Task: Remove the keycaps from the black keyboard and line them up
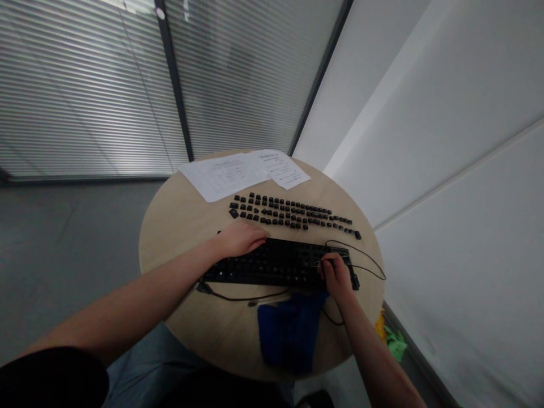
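A black keyboard (pixel 276 263) lies across the table, many of its keycaps off at the upper part. My left hand (pixel 241 237) rests at its far left edge, fingers together and closed over that edge. Over the keyboard's right part, my right hand (pixel 337 275) is closed in a pinch. Thin light lines show at its fingertips, like a wire tool, but they are too small to name. Loose black keycaps (pixel 293 209) stand in rows beyond the keyboard. The keyboard's far left corner is partly hidden behind my left hand.
The round wooden table (pixel 170 221) carries printed sheets (pixel 238 175) at its far side. A blue cloth (pixel 289 334) lies near me. Black cable (pixel 374 266) loops at the right, and a plug (pixel 204 288) lies front left. A white wall (pixel 446 141) stands to the right.
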Tool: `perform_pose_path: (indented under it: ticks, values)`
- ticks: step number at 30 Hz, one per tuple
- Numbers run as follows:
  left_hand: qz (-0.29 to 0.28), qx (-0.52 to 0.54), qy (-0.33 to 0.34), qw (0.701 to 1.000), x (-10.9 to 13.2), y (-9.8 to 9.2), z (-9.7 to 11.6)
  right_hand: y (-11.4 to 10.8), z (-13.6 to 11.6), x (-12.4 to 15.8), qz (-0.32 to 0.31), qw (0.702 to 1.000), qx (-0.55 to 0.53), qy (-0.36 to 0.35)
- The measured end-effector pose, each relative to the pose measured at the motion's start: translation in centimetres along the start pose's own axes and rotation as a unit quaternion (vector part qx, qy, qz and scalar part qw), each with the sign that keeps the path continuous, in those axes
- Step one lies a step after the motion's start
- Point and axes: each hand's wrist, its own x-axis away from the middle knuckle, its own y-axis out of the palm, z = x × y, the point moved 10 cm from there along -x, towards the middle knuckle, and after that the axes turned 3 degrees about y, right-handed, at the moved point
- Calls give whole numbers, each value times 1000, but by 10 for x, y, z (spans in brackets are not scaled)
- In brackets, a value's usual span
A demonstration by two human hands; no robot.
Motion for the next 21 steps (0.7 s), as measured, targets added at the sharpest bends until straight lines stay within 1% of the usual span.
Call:
perform_pose_path:
  ticks: [2, 3, 5, 7, 8, 9, 12, 14, 18, 20, 21]
  values:
    - [0, 1, 3, 1000, 0, 0, 1, 1, 2, 0, -5, 1000, -15, 5]
    - [0, 1, 4, 1000, 0, -1, 1, 0, 4, -1, 3, 999, -37, 9]
    - [3, 0, 5, 1000, 1, -1, 1, -10, 9, -2, 52, 992, -115, 23]
    - [7, 1, 4, 1000, 1, -2, 1, -20, 15, -3, 105, 974, -196, 34]
    - [9, 4, 4, 1000, 0, -2, 1, -22, 17, -3, 114, 969, -217, 34]
    - [12, 6, 3, 1000, 0, -2, 1, -20, 16, -4, 106, 969, -222, 29]
    - [13, 9, -1, 1000, 0, -2, 0, -12, 12, -6, 65, 980, -189, 13]
    - [12, 13, -3, 1000, 0, -1, -1, -11, 14, -6, 68, 981, -179, 19]
    - [20, 30, -1, 999, 0, -4, -1, -13, 18, -7, 85, 976, -196, 44]
    - [16, 25, -2, 1000, -1, -5, 0, -20, 12, -7, 91, 977, -185, 47]
    - [12, 20, -2, 1000, -1, -5, 0, -25, 5, -7, 94, 981, -163, 42]
